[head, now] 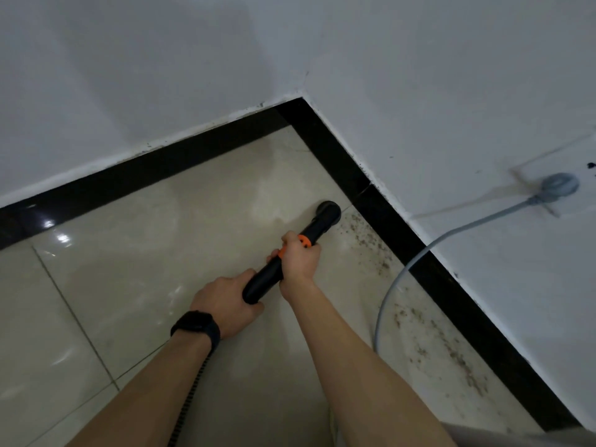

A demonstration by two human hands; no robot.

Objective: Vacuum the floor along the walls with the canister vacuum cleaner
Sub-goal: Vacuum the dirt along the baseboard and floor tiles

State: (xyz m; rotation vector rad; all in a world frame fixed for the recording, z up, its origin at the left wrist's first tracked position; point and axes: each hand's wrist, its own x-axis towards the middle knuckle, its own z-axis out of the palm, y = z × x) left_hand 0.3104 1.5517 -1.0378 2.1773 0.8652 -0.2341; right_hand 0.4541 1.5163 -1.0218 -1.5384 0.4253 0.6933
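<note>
Both hands are curled round the black vacuum wand [265,280]. The left hand [225,304], nearer and with a dark watch [196,327] at its wrist, grips the wand's near end. The right hand [298,258], just beyond it, wraps the tube at an orange collar [303,241]. Below the left forearm a ribbed black hose [190,398] runs back out of view. Under the hands lies a glossy beige tiled floor [129,285] with thin grout lines. Past the right hand the wand ends in a round black nozzle [328,212], down at the floor just beside the black skirting [161,169]. Right of the hands, dark specks of dirt [371,250] lie scattered along the skirting. A grey cable [387,301] curves up to a round grey fitting [559,185] on the wall. Farthest off, two white walls [161,75] meet in a corner.
</note>
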